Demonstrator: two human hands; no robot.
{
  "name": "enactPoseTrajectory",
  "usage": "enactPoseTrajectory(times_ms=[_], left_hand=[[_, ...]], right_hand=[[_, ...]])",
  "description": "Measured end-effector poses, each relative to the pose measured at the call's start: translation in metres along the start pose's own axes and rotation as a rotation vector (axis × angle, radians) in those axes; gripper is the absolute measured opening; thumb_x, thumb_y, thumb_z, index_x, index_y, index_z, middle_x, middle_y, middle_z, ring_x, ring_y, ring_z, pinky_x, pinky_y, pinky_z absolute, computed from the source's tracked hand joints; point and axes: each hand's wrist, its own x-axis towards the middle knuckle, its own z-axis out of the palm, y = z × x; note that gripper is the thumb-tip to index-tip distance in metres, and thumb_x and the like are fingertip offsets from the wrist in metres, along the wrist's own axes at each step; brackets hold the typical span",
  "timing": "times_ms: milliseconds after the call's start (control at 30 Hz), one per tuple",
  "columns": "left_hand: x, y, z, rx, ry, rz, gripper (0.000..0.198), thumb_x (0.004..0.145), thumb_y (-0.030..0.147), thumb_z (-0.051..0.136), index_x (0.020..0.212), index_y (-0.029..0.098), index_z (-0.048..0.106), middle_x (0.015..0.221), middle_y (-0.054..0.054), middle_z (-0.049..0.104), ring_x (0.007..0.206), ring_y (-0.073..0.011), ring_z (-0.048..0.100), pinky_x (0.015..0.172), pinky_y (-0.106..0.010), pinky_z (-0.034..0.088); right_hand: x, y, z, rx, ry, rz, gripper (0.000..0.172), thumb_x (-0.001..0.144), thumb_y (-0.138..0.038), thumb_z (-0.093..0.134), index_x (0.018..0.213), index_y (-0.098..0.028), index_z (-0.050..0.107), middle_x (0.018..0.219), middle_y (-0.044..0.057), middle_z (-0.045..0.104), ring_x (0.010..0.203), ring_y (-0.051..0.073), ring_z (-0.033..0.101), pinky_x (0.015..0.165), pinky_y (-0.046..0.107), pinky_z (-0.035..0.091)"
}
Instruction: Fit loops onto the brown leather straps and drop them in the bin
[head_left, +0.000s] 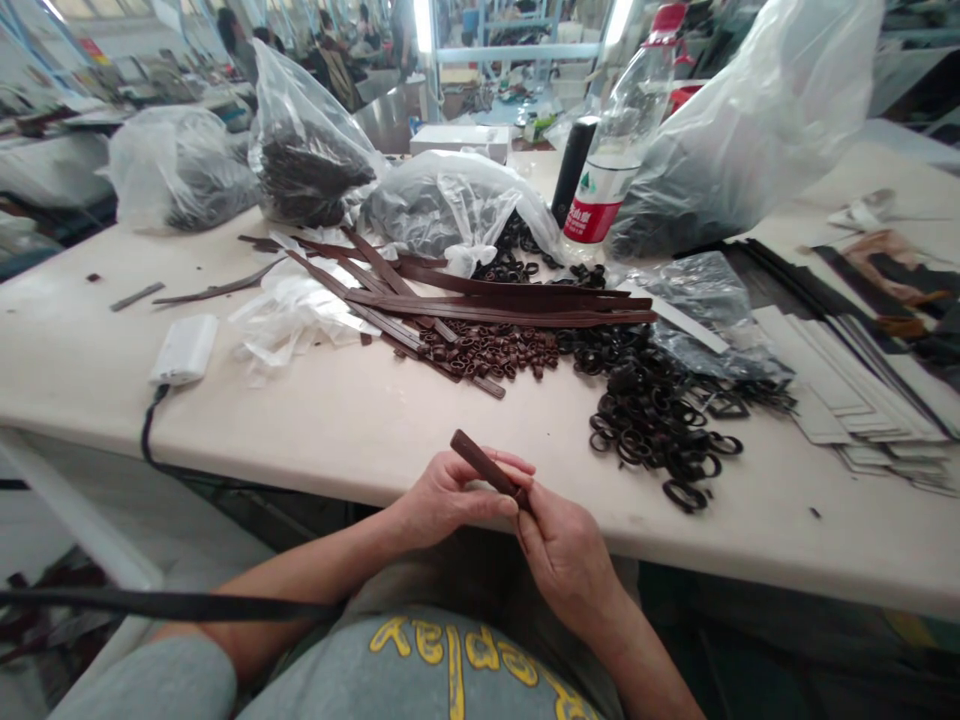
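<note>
Both of my hands meet at the table's front edge around a dark brown strip (484,463). My left hand (457,495) grips it from the left, thumb and fingers closed on it. My right hand (562,545) is wrapped round its lower end, which the fingers hide. The strip's free end points up and left. Beyond my hands lie a pile of small brown loops (506,347) and long brown strips (502,308). Black loops (645,410) are heaped to the right of them.
On the table (300,420) stand a plastic bottle (611,160) and a black cylinder (574,170), with filled plastic bags (307,150) along the back. A white box with a cable (185,350) lies left, pale strips (840,380) right. People sit in the far background.
</note>
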Motion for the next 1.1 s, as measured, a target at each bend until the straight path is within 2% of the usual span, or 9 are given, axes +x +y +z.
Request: enactPoseTrajectory(times_ms=[167, 267, 433, 567, 667, 767, 867, 1100], left_hand=[[0.002, 0.004, -0.005, 0.004, 0.062, 0.051, 0.017, 0.082, 0.031, 0.082, 0.096, 0.023, 0.081, 0.104, -0.008, 0.074, 0.102, -0.0246, 0.065, 0.094, -0.034, 0.050], [0.003, 0.008, -0.008, 0.015, 0.112, 0.066, 0.015, 0.082, 0.031, 0.082, 0.094, 0.022, 0.081, 0.101, -0.008, 0.074, 0.099, -0.0239, 0.066, 0.092, -0.034, 0.051], [0.005, 0.012, -0.007, 0.012, 0.040, 0.028, 0.021, 0.081, 0.034, 0.082, 0.098, 0.022, 0.081, 0.106, -0.010, 0.074, 0.104, -0.0260, 0.065, 0.096, -0.037, 0.050], [0.006, 0.008, -0.001, 0.005, -0.013, -0.062, 0.025, 0.076, 0.034, 0.086, 0.097, 0.021, 0.081, 0.110, -0.010, 0.073, 0.105, -0.0275, 0.065, 0.099, -0.038, 0.049], [0.006, 0.003, 0.001, -0.036, -0.020, -0.118, 0.028, 0.074, 0.037, 0.087, 0.095, 0.020, 0.081, 0.114, -0.011, 0.071, 0.105, -0.0287, 0.065, 0.096, -0.039, 0.051], [0.006, 0.001, 0.000, -0.058, -0.007, -0.111, 0.028, 0.075, 0.038, 0.086, 0.096, 0.020, 0.081, 0.113, -0.011, 0.071, 0.100, -0.0267, 0.066, 0.091, -0.036, 0.053], [0.005, 0.001, -0.001, -0.054, 0.017, -0.105, 0.026, 0.077, 0.037, 0.085, 0.096, 0.020, 0.081, 0.109, -0.010, 0.072, 0.096, -0.0251, 0.066, 0.087, -0.034, 0.053], [0.003, 0.005, 0.003, 0.043, -0.009, -0.064, 0.023, 0.078, 0.029, 0.084, 0.100, 0.023, 0.081, 0.113, -0.008, 0.070, 0.107, -0.0262, 0.063, 0.099, -0.036, 0.048]], right_hand=[[0.003, -0.005, -0.007, 0.020, -0.076, 0.085, 0.020, 0.099, -0.030, 0.045, 0.105, -0.020, 0.060, 0.092, 0.005, 0.071, 0.079, 0.021, 0.067, 0.067, 0.029, 0.045], [0.003, -0.006, -0.009, -0.008, -0.125, 0.132, 0.018, 0.099, -0.033, 0.045, 0.098, -0.021, 0.059, 0.081, 0.002, 0.068, 0.069, 0.020, 0.063, 0.061, 0.028, 0.041], [0.001, -0.003, -0.005, -0.020, -0.070, 0.080, 0.024, 0.102, -0.031, 0.038, 0.085, -0.021, 0.054, 0.069, 0.001, 0.063, 0.060, 0.018, 0.059, 0.056, 0.028, 0.038], [0.000, 0.000, -0.002, -0.031, -0.012, 0.019, 0.024, 0.102, -0.029, 0.038, 0.097, -0.018, 0.059, 0.080, 0.007, 0.071, 0.069, 0.021, 0.067, 0.060, 0.029, 0.044], [0.001, 0.000, -0.002, -0.035, 0.024, -0.006, 0.024, 0.101, -0.030, 0.041, 0.097, -0.017, 0.061, 0.077, 0.007, 0.071, 0.065, 0.021, 0.066, 0.056, 0.028, 0.044], [0.002, -0.002, -0.003, -0.042, 0.017, 0.031, 0.022, 0.100, -0.029, 0.043, 0.100, -0.017, 0.062, 0.076, 0.005, 0.070, 0.063, 0.021, 0.066, 0.055, 0.028, 0.043], [0.001, -0.001, -0.003, -0.031, -0.036, 0.076, 0.022, 0.101, -0.031, 0.044, 0.108, -0.019, 0.061, 0.085, 0.005, 0.072, 0.073, 0.022, 0.069, 0.060, 0.029, 0.047], [-0.002, 0.006, 0.002, -0.042, 0.005, -0.006, 0.026, 0.101, -0.026, 0.040, 0.113, -0.016, 0.061, 0.097, 0.010, 0.074, 0.083, 0.025, 0.072, 0.066, 0.031, 0.053]])
